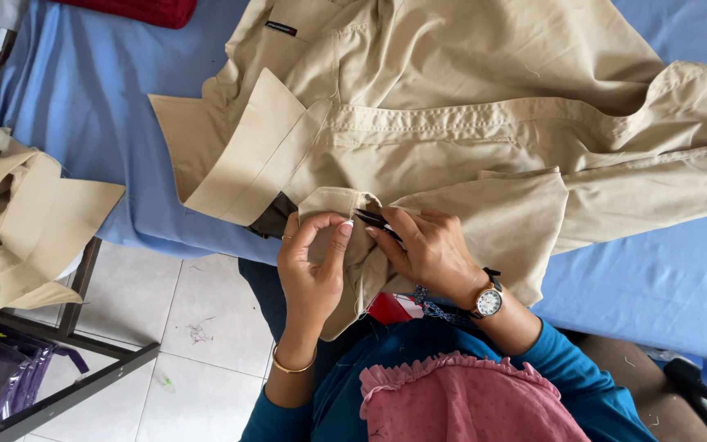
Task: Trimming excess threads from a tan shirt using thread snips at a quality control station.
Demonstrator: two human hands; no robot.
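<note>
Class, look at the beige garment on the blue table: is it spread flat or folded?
Folded and rumpled: the beige garment shows overlapping layers and a turned-back flap on the blue table.

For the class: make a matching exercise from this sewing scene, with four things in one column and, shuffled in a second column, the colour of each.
Things:
1. shirt
2. table cover
3. folded cloth at the top edge
4. bangle on the left hand

Colours:
a. gold
b. dark red
c. beige
d. light blue

Pairs: 1-c, 2-d, 3-b, 4-a
</note>
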